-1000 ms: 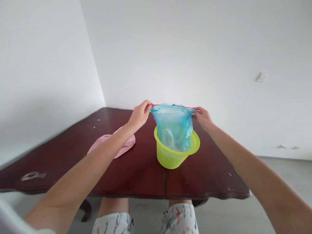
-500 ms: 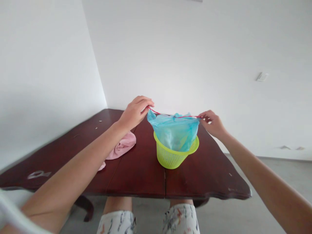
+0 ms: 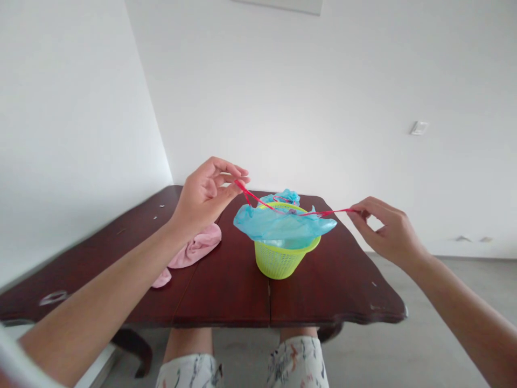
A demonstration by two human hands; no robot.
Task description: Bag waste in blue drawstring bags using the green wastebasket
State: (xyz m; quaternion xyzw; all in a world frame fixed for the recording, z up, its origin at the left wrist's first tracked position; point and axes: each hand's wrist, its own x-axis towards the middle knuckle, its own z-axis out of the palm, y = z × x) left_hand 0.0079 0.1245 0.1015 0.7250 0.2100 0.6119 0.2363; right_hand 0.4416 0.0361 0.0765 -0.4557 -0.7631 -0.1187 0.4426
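Note:
A yellow-green plastic basket (image 3: 279, 262) with mesh sides stands on the table, lined with a thin blue plastic bag (image 3: 278, 225). The bag's near edge spreads over the basket's rim, and a crumpled part shows behind the far rim. My left hand (image 3: 210, 188), left of the bag, pinches one end of a red drawstring (image 3: 264, 203). On the other side, my right hand (image 3: 385, 225) pinches the string's right end. Between the two hands the string runs across the bag's mouth. Beneath my left wrist lies a pink cloth item (image 3: 200, 247), partly hidden by the forearm.
The dark red wooden table (image 3: 230, 291) has a wavy edge and seams across its top. Small white scraps lie at its left. White walls stand behind and to the left, with a switch (image 3: 419, 127) at right. My legs are under the near edge.
My hands have moved farther apart, drawing the red string out of the bag's edge. The bag has dropped lower over the basket, its mouth flatter. The view has shifted slightly.

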